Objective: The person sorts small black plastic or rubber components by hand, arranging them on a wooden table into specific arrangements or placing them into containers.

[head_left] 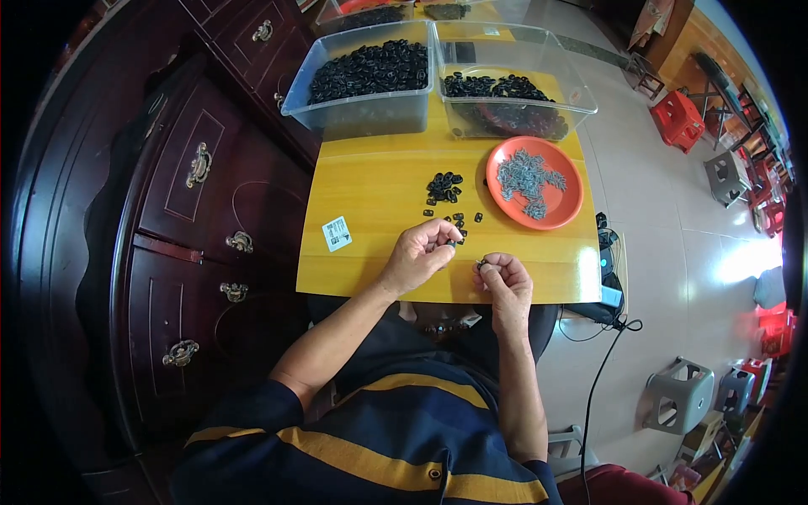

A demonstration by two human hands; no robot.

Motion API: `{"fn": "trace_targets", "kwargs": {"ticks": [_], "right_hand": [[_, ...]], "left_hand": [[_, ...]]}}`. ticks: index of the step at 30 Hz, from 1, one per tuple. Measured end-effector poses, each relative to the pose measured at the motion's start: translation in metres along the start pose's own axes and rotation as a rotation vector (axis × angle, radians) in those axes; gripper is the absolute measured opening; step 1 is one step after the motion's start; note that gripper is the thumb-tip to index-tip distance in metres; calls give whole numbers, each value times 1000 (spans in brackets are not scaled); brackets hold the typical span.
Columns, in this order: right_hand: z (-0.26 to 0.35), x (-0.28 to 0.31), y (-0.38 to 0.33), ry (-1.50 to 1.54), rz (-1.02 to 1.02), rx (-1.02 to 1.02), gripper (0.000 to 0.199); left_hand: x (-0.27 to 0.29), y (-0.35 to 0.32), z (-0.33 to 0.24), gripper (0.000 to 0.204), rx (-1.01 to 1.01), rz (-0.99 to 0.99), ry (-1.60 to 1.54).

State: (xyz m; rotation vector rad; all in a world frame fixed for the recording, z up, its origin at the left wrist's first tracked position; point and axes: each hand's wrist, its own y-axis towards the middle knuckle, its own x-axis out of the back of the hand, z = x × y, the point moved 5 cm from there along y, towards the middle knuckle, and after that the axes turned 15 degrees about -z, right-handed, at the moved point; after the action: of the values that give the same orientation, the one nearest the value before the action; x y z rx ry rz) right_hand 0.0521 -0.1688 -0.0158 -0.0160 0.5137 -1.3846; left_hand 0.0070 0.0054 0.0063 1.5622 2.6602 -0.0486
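Over the near part of the yellow table (370,202), my left hand (423,252) is closed, with a small black part (453,243) pinched at its fingertips. To its right, my right hand (507,282) pinches a small dark piece (482,264) between thumb and fingers. The two hands are apart. Just beyond my left hand lie a few loose black oblong parts (478,217), and behind them a small heap of the same parts (443,187). An orange-red plate (498,204) at the right holds a pile of small grey pieces (528,178).
Two clear plastic bins stand at the table's far end: the left bin (358,122) is heaped with black parts, the right bin (581,108) holds fewer. A white label (337,234) lies at left. Dark wooden drawers (189,177) border the left side; a cable (593,379) hangs at right.
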Motion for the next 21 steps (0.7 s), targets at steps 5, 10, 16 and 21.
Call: {"fn": "trace_targets", "kwargs": {"ticks": [5, 10, 16, 21], "right_hand": [[-1, 0, 0, 4, -9, -1, 11], [1, -2, -1, 12, 7, 6, 11], [2, -4, 0, -7, 23, 12, 11], [1, -8, -1, -7, 43, 4, 11]], "left_hand": [[-3, -5, -7, 13, -2, 18, -6], [3, -7, 0, 12, -30, 31, 133], [0, -11, -2, 12, -40, -31, 105], [2, -11, 2, 12, 49, -6, -5]]}}
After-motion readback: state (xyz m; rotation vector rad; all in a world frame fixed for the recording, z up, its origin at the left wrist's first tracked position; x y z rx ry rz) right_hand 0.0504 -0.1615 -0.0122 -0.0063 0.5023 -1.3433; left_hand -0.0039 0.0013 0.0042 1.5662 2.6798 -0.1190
